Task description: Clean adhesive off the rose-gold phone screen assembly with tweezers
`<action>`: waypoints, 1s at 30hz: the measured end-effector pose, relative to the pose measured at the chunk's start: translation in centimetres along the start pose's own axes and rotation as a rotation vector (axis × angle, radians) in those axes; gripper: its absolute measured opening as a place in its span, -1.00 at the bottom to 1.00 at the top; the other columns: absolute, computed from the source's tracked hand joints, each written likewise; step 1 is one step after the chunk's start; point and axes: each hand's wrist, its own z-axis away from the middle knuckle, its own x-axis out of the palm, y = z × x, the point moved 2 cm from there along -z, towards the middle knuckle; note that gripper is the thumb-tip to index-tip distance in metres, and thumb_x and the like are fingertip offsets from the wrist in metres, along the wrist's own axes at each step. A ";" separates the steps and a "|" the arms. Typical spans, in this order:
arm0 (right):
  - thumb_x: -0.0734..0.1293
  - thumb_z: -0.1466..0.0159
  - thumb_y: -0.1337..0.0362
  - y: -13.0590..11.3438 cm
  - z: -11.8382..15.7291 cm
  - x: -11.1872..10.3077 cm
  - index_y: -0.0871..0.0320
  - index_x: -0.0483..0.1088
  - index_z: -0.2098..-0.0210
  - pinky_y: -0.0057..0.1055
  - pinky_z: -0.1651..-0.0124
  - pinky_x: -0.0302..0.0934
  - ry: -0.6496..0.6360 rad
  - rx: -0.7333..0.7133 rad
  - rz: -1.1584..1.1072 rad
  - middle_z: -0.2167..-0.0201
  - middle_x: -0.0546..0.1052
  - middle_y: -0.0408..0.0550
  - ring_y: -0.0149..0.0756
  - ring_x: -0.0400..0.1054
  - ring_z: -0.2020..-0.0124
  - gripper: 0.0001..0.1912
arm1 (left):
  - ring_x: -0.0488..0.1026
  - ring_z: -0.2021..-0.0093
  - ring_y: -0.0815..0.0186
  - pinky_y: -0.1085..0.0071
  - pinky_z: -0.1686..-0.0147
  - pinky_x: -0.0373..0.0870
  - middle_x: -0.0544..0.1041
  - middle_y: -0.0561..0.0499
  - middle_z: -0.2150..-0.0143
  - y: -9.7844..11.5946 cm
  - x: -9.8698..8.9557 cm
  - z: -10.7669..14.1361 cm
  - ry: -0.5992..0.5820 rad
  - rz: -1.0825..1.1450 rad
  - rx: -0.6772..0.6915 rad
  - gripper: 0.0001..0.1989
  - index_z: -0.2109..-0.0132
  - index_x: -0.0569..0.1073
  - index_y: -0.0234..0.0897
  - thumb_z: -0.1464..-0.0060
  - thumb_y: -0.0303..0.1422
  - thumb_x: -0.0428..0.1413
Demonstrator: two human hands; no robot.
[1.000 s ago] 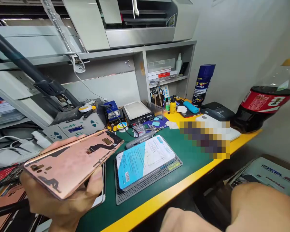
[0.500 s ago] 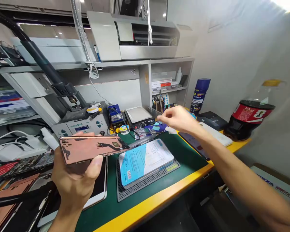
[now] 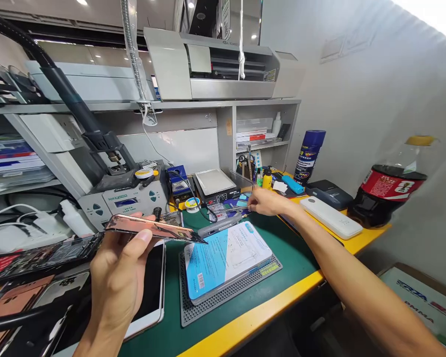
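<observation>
My left hand (image 3: 121, 272) holds a thin phone panel (image 3: 152, 228) with a pinkish back, tilted nearly edge-on, thumb on top and fingers beneath. A dark flex end of the panel reaches over a blue and white flat box (image 3: 226, 260), which lies on a grey perforated mat (image 3: 230, 300). Further back, my right hand (image 3: 265, 202) has its fingers pinched together beside small tools and blue packets (image 3: 241, 201); what is between the fingertips is too small to make out. A grey pen-like tool (image 3: 219, 225) lies behind the box.
A tablet (image 3: 150, 287) and phone parts (image 3: 18, 307) lie at the left. Behind stand a grey control unit (image 3: 126, 201) and a flat plate device (image 3: 215, 183). At the right are a spray can (image 3: 308, 157), a white power bank (image 3: 330, 218) and a cola bottle (image 3: 388, 191).
My right hand has lowered towards the small tools on the desk. The panel in my left hand has tilted from showing its pink back to nearly edge-on. The view has shifted slightly.
</observation>
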 end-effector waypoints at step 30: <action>0.44 -0.32 0.18 -3.1 -0.5 0.5 0.23 0.42 0.42 -0.31 0.21 0.35 0.173 -0.026 -0.526 0.49 0.50 -0.04 -0.21 0.46 0.36 -0.73 | 0.47 0.09 0.17 0.27 0.14 0.55 0.53 0.00 0.18 -1.3 0.3 -0.4 0.025 0.051 -0.236 -0.77 0.27 0.57 -0.24 0.03 -0.21 0.34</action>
